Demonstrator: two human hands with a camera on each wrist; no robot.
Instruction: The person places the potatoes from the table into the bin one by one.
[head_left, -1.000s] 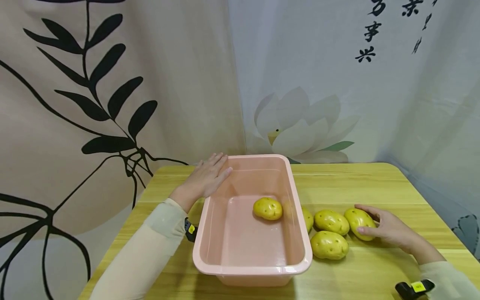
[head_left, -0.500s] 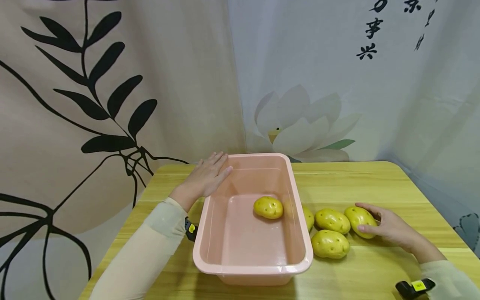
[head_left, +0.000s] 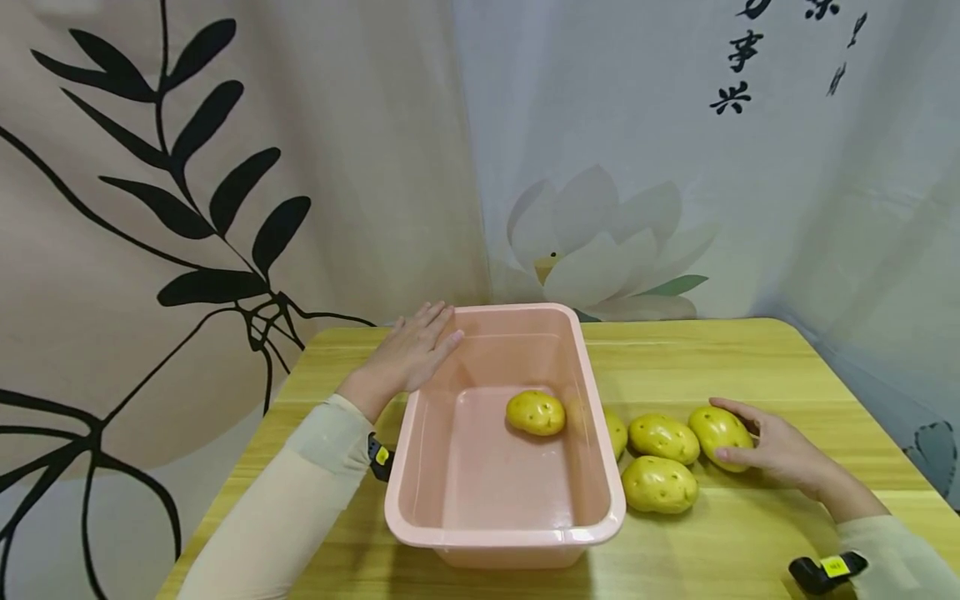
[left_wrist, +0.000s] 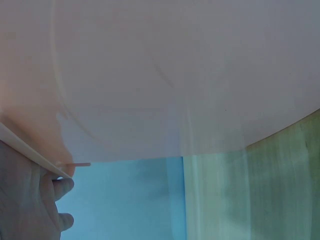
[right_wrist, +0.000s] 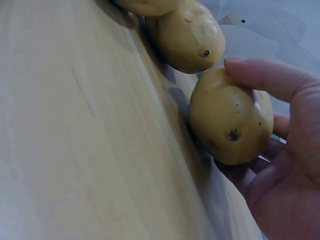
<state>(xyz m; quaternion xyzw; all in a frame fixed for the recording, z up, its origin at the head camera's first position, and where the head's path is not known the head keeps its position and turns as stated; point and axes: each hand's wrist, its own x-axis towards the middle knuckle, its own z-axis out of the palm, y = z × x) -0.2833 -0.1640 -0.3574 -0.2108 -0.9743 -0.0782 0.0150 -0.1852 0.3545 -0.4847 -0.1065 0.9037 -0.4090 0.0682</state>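
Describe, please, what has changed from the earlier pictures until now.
Almost nothing: the scene sits slightly higher in the head view. Nothing was taken or released. The right hand still holds a potato; the left hand stays on the pink tub; another potato remains inside.

I see the potato just right of the pink tub partly hidden; the sleeve left of it is cut off.
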